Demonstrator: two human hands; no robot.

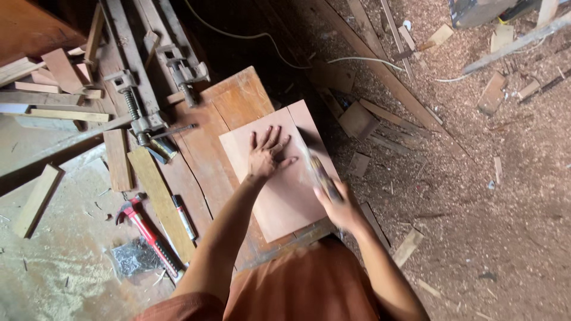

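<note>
1. Nearest the head camera, the person's right hand (340, 205) is closed round a blurred, stick-like tool (321, 172), perhaps a brush, whose far end lies over the right side of a pinkish wooden panel (285, 196); the blur suggests the tool is moving, so its exact kind cannot be told.
2. Further out, the left hand (266, 156) lies flat on the panel with fingers spread, gripping nothing; pressing down like this probably keeps the panel from sliding under the tool.
3. That panel rests flat on a darker board of the workbench (238, 98), its right edge near the bench's edge, within easy reach of both hands.
4. Left of the arms, a red-handled hammer (146, 229), a marker pen (184, 217) and a pale wooden strip (160, 202) lie apart from the panel, out of the way.
5. Beyond, metal bar clamps (143, 98) lie on the bench; offcuts and sawdust cover the floor (505, 208).
</note>
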